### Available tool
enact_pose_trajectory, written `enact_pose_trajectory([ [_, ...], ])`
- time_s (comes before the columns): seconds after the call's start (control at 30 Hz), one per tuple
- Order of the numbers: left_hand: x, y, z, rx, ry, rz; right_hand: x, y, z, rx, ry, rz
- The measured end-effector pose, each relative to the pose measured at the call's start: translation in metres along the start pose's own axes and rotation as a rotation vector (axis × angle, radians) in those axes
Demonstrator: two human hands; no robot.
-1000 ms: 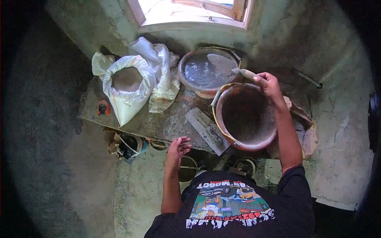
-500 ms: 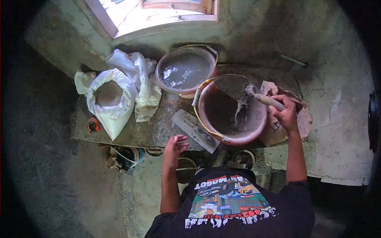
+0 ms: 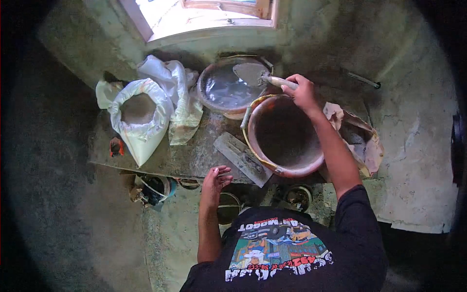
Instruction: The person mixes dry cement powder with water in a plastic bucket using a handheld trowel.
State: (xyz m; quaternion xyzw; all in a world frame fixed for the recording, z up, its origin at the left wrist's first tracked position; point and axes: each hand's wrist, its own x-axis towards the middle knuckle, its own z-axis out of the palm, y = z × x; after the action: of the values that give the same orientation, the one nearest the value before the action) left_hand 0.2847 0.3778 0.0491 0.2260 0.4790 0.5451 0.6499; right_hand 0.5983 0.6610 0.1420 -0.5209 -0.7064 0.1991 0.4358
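My right hand (image 3: 302, 92) is closed round the handle of a trowel (image 3: 252, 74). The trowel's grey-coated blade is over the right part of a bucket of water (image 3: 206, 97), whose surface shows ripples and glints. Below my right forearm stands a second reddish bucket (image 3: 311, 168), dark inside, with a yellowish wire handle. My left hand (image 3: 216, 180) hangs with fingers apart and holds nothing, near the front edge of the worktop. Close to it lies a flat rectangular float or board (image 3: 242, 158), smeared with grey material.
On the left stands an open white sack (image 3: 152, 141) of greyish powder, beside crumpled white sacking (image 3: 182, 117). A small orange object (image 3: 116, 146) lies near it. A torn paper bag (image 3: 372, 151) is at the right. Several containers, including a pail (image 3: 154, 189), stand below the worktop's edge.
My right hand has carried the trowel up and left, from the reddish bucket to over the bucket of water. My left hand has stayed almost still. The view has shifted slightly.
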Motion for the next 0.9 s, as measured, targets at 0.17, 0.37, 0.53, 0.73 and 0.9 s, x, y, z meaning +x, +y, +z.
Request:
enact_pose_trajectory([
  [0.17,-0.016,-0.002,-0.017,-0.038,0.076,0.006,0.020,0.005,0.031,-0.106,-0.088,0.035],
  [0.37,-0.028,-0.001,-0.026,-0.086,0.132,0.017,0.022,0.018,0.037,-0.001,-0.160,0.164],
  [0.53,-0.021,0.002,-0.024,-0.069,0.108,0.014,0.020,0.018,0.023,0.237,-0.213,0.325],
  [0.73,-0.001,0.001,-0.010,-0.024,0.011,-0.009,-0.004,0.000,-0.016,0.502,-0.224,0.359],
  [0.9,0.008,0.006,0.003,0.023,-0.037,-0.034,-0.035,-0.016,-0.069,0.490,-0.159,0.248],
])
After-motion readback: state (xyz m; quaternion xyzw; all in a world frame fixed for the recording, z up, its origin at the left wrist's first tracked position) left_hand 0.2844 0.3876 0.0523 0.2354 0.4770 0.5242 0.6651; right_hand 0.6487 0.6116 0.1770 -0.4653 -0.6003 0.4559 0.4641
